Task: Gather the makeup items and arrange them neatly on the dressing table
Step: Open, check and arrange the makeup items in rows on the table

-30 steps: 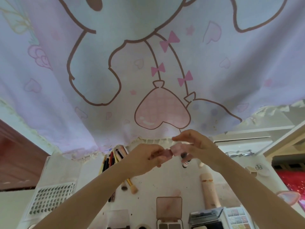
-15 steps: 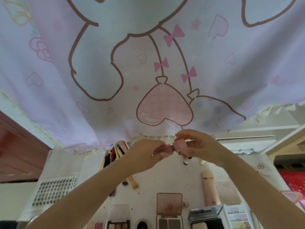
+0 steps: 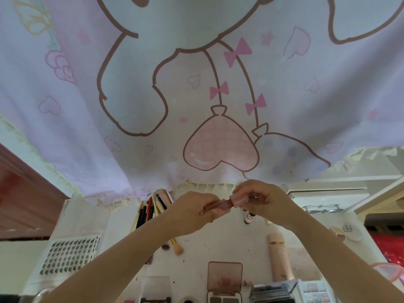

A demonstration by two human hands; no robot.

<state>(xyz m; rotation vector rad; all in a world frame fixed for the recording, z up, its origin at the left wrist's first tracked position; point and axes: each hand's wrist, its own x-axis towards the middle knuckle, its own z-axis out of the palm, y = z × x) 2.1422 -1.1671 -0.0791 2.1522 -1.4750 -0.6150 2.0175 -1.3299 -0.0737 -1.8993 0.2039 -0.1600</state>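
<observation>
Two hands, left hand (image 3: 196, 209) and right hand (image 3: 260, 199), grip a pink tube (image 3: 227, 203) above scattered pencils (image 3: 150, 207).

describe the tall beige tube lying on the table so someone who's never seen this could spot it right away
Start at the white dressing table under the hanging cartoon curtain. On its right half, just beyond the person's right forearm, the beige tube lies flat, pointing away from the camera. It is the only plain, thick cylinder there, far longer than the small bottle behind it and unlike the flat open palettes nearer the camera.
</observation>
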